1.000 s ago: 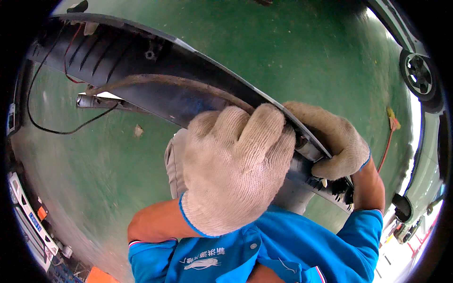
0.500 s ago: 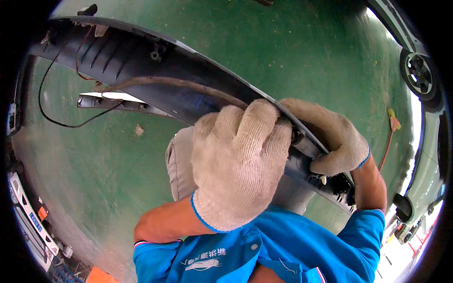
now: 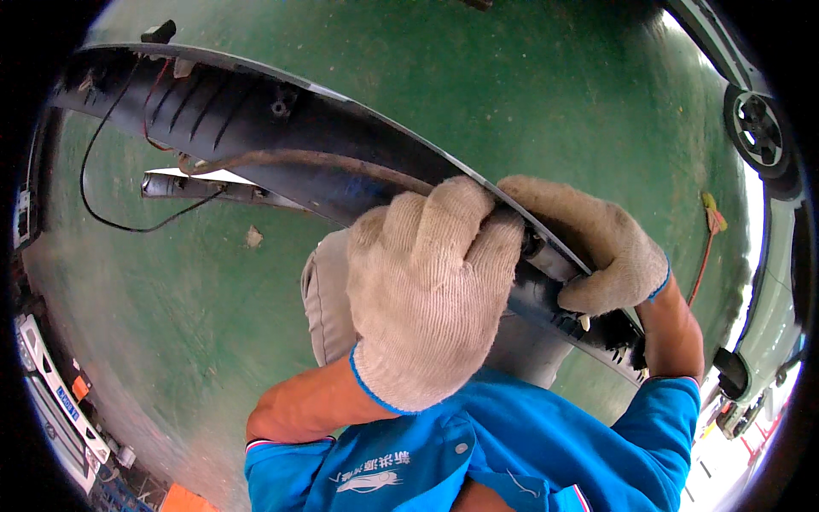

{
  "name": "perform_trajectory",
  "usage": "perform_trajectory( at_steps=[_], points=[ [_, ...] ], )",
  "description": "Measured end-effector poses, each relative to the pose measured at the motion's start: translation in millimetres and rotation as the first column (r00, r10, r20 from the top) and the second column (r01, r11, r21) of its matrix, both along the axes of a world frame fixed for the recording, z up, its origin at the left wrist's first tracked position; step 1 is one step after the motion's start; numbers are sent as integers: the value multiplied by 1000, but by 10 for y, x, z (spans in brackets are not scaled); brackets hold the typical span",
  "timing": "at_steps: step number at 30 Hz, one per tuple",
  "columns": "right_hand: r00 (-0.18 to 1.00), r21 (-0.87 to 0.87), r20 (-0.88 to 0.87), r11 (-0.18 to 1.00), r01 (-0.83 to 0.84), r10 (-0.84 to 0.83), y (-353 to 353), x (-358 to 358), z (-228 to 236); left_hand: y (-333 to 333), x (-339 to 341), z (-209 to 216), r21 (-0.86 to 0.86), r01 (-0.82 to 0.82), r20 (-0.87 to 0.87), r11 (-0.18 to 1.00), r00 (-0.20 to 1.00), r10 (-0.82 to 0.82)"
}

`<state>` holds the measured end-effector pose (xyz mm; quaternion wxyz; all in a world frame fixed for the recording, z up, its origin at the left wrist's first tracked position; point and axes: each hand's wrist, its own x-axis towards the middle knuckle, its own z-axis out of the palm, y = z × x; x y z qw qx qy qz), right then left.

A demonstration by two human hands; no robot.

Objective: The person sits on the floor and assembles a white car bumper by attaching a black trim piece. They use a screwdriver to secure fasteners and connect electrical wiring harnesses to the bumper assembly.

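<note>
A long, curved car bumper [image 3: 264, 175] with a black inner side stretches from the upper left to the lower right across my lap. My left hand [image 3: 431, 294], in a knitted beige glove, is closed with its fingers bent against the inner side near the upper edge. What its fingertips hold is hidden. A taped wiring harness [image 3: 316, 159] runs along the inside and disappears under those fingers. My right hand [image 3: 601, 247], gloved too, wraps round the bumper's outer edge, fingers behind it and thumb on the inner side. Below that thumb sits a small white clip [image 3: 584, 322].
A thin black cable [image 3: 98, 209] hangs in a loop from the bumper's left end. Another trim piece [image 3: 239, 192] lies on the green floor [image 3: 213, 316]. A parked car [image 3: 768, 290] stands at the right, near a red-handled broom [image 3: 708, 247]. A white car part [image 3: 64, 392] is at lower left.
The bumper's left end has dipped slightly, and the hanging cable has shifted a little right. Both hands keep nearly the same grip, the left a touch further left.
</note>
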<state>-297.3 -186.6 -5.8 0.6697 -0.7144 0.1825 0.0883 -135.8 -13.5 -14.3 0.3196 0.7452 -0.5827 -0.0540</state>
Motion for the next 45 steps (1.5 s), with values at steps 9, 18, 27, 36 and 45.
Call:
perform_trajectory(
  at_steps=[9, 18, 27, 36, 45],
  points=[
    [1000, 25, -3, 1000, 6, -6, -9, 30, -21, -1, -35, -44, -72, -76, 39, 995, 996, 78],
    [999, 116, 32, 993, 7, -11, -14, 10, -94, 95, -47, -84, -144, -68, -36, 987, 997, 64],
    [999, 104, 47, 995, 6, -11, 3, -25, -127, 113, -101, -86, -84, 0, 148, 996, 989, 13],
    [1000, 41, -21, 999, -4, 5, 40, 118, -63, 122, -24, -123, -68, -17, 55, 998, 998, 21],
    [999, 0, 4, 999, -49, 49, 27, -55, -138, 124, -271, -164, -70, -67, 14, 995, 998, 68]
  ],
)
